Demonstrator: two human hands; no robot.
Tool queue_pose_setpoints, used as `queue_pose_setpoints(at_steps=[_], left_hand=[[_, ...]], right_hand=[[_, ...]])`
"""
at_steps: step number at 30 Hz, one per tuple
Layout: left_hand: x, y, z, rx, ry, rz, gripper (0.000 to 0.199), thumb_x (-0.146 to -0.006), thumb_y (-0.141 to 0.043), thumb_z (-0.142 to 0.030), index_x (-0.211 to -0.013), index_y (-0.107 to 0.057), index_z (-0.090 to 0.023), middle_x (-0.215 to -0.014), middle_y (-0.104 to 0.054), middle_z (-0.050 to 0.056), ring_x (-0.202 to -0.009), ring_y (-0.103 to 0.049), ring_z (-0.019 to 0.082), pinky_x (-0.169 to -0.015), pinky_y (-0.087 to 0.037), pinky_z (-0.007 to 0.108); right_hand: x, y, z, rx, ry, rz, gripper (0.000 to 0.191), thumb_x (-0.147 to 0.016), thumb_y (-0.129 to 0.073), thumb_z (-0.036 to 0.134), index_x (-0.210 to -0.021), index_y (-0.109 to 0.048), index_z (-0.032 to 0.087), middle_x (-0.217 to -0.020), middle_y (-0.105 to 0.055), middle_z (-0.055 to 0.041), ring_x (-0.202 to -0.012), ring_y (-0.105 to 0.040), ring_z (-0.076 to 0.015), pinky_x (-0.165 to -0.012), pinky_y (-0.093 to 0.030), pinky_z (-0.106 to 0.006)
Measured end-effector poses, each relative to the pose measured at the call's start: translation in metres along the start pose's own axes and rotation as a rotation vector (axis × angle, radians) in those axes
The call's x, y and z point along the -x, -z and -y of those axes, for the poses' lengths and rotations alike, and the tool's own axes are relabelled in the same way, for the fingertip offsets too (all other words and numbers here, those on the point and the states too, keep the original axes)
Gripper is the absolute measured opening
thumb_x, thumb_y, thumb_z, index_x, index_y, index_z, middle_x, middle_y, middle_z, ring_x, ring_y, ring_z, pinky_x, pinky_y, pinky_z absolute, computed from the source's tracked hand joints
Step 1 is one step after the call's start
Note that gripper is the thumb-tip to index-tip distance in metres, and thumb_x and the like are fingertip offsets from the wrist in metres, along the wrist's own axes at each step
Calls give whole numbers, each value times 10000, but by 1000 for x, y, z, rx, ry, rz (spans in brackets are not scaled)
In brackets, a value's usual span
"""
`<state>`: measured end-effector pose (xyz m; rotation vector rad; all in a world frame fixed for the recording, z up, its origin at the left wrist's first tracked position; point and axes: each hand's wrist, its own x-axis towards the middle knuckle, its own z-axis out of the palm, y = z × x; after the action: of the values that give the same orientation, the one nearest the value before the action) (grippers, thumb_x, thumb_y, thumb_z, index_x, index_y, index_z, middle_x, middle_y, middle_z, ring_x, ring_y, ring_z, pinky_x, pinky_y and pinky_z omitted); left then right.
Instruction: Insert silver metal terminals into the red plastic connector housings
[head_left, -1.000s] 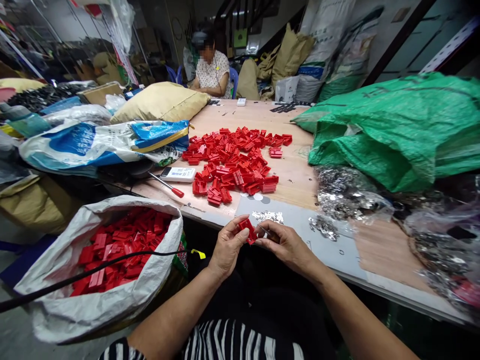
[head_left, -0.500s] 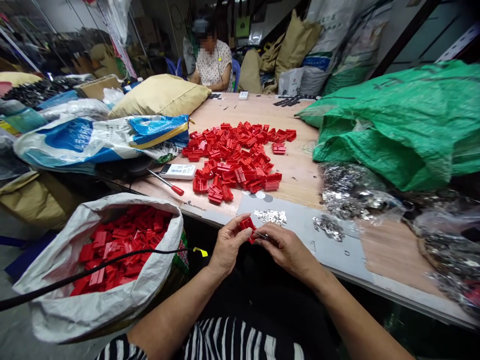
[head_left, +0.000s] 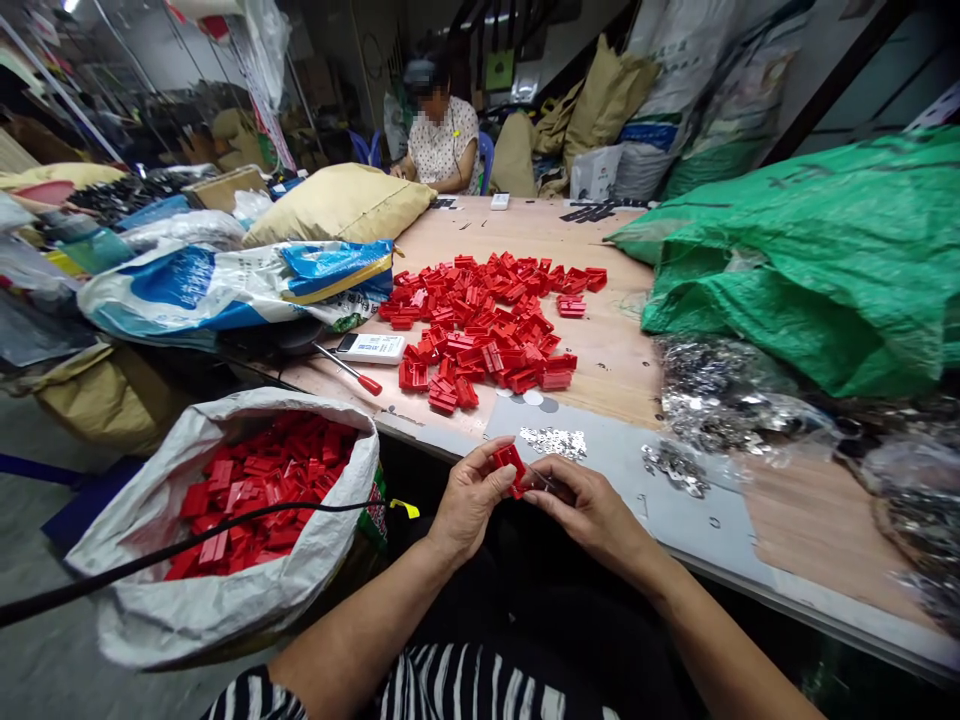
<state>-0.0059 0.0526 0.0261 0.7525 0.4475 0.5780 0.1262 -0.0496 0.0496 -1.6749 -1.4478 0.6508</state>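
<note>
Here I am, watching from afar through the head camera, and just below the centre of the frame the left hand (head_left: 469,495) has its thumb and fingers closed on a red piece (head_left: 508,458), tilted and clear of the table. Beside it the right hand (head_left: 589,505) is curled in, thumb and forefinger pinching a slim metallic item (head_left: 543,481) (too small for me to name) right up against the red piece. That piece looks like moulded plastic: I'd call it light, stiff, a little slick, possibly brittle at its thin walls, so I favour gripping its outer sides, thumb opposite fingers. Now to the containers! Lower left, a white sack (head_left: 172,620) gapes open, well filled with more red pieces (head_left: 255,490). At right, a clear plastic bag (head_left: 814,435) bulges with silvery metal parts (head_left: 694,375). Above it, upper right, sprawls a green sack (head_left: 810,230), its contents hidden from me. Upper left, a plump cream sack (head_left: 337,205) lies behind a blue-and-white bag (head_left: 202,285), and I can't see inside either one.
</note>
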Motion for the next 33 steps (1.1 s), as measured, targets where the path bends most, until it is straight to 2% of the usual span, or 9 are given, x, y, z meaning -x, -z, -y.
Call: queue_pose_setpoints(at_steps=[3, 7, 11, 15, 19, 23, 27, 31, 33], left_hand=[[1, 2, 2, -32, -8, 1, 437, -651, -802, -256, -1072, -693, -216, -881, -686, 15, -819, -617, 135, -781, -464, 270], [-2, 9, 3, -128, -67, -16, 492, -636, -806, -207, -1111, -681, -232, -873, -688, -7, -808, -601, 115, -808, -462, 259], [-7, 14, 1, -238, -167, -21, 448, -626, -807, -192, -1059, -694, -218, -907, -689, -3, -812, -610, 128, -785, -489, 257], [-8, 15, -2, -330, -233, -13, 412, -624, -810, -195, -1017, -689, -213, -972, -694, 11, -878, -628, 152, -821, -499, 265], [-4, 13, -1, -407, -283, 15, 392, -646, -802, -220, -1013, -668, -207, -1012, -696, 39, -927, -643, 185, -871, -503, 311], [-3, 15, -1, -488, -341, 20, 371, -666, -793, -243, -1013, -666, -214, -995, -705, 45, -904, -655, 193, -853, -508, 310], [-11, 26, -4, -705, -408, -18, 345, -705, -767, -283, -1032, -672, -226, -974, -708, 38, -851, -658, 179, -820, -502, 286], [-22, 36, -6, -974, -459, 3, 364, -742, -733, -287, -1095, -658, -236, -1004, -708, 35, -882, -654, 181, -851, -497, 293], [-26, 38, -6, -1057, -466, 33, 386, -752, -722, -263, -1130, -649, -238, -1043, -708, 36, -943, -652, 189, -908, -483, 312]], right_hand=[[0, -1, 0, -89, -95, -44, 137, -855, -610, 344, -889, -555, 223, -756, -584, 13, -656, -521, -145, -590, -437, -250], [0, -1, -2, -50, -133, -125, 236, -881, -552, 429, -982, -553, 216, -824, -601, -12, -692, -530, -158, -634, -450, -273], [1, -2, -4, 57, -147, -135, 217, -924, -458, 374, -1043, -554, 220, -923, -635, -37, -746, -559, -175, -688, -453, -304], [-3, -6, -6, 90, -165, -142, 181, -919, -456, 356, -1007, -543, 224, -824, -614, -13, -711, -544, -173, -665, -432, -297], [-10, -9, -6, 45, -185, -148, 171, -908, -473, 382, -884, -518, 219, -769, -576, 5, -691, -519, -165, -647, -415, -288], [-14, -12, -9, 31, -191, -148, 184, -908, -479, 398, -887, -513, 219, -797, -571, -3, -725, -535, -173, -666, -437, -297], [-13, -17, -16, 214, -107, -184, 204, -938, -403, 290, -997, -581, 209, -933, -588, -67, -901, -568, -211, -811, -451, -349], [-10, -18, -19, 325, -83, -150, 261, -928, -426, 242, -1113, -605, 196, -940, -620, -85, -882, -598, -221, -796, -473, -359], [-10, -15, -18, 341, -96, -134, 244, -905, -469, 221, -1099, -612, 187, -971, -653, -83, -881, -617, -221, -794, -480, -359]])
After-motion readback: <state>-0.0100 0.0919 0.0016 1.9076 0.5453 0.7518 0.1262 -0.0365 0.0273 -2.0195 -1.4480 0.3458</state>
